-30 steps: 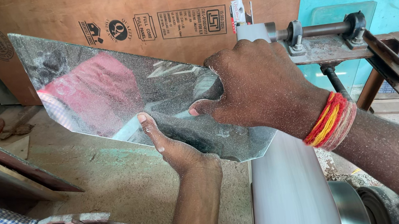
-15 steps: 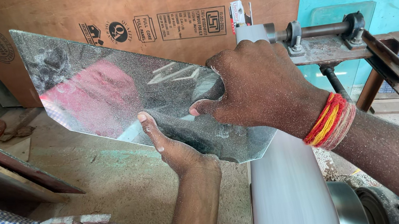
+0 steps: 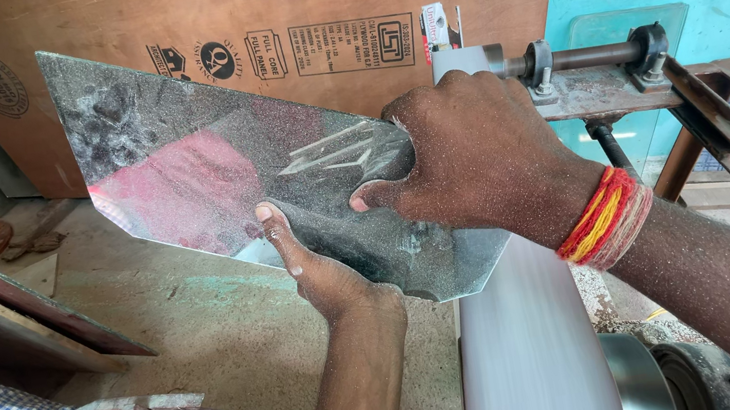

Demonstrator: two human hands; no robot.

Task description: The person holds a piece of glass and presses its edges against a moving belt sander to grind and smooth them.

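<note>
We clamp our right hand [image 3: 476,157] over the glass pane [image 3: 212,176] while our left hand [image 3: 321,267] grips beneath at seven o'clock, steadying its edge above the white belt [image 3: 529,355].

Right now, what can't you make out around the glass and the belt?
Head view only:
- Where the glass sheet meets the white belt: hidden under the right hand.
- Left hand fingers: behind the glass.
- Belt surface: motion-blurred.
- Drive wheel: cut off by the bottom edge.
</note>
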